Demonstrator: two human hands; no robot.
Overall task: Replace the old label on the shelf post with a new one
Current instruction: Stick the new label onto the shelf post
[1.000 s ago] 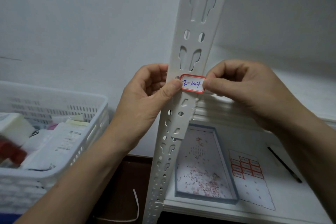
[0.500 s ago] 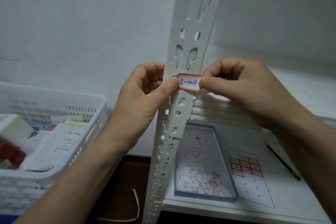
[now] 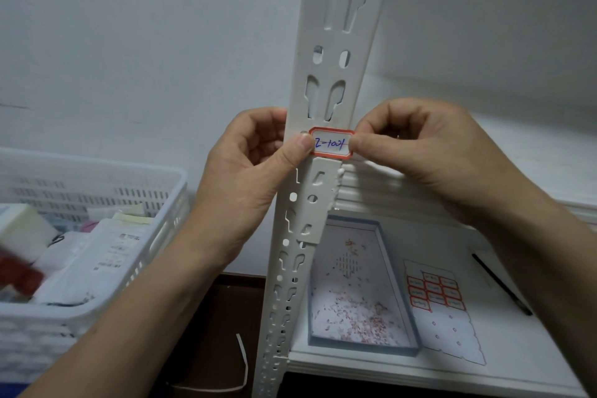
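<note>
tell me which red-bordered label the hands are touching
The blue-inked label on the shelf post, with the left hand and right hand at its ends. The others sit on the sheet on the shelf.

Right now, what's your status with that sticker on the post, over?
Left hand grips shelf post, thumb on left end of label. Right hand pinches its right end. Label reads Z-1001, lies across post. Nothing in the way.

Post point(image 3: 331, 56) cuts the frame top to bottom, left hand point(image 3: 245, 184) and right hand point(image 3: 429, 158) pinching label point(image 3: 331, 143) block centre; clear air upper left and upper right, basket point(image 3: 97, 178) fills lower left, tray point(image 3: 361, 347), label sheet point(image 3: 442, 326), pen point(image 3: 501, 284) crowd lower-right shelf point(image 3: 517, 349).
</note>
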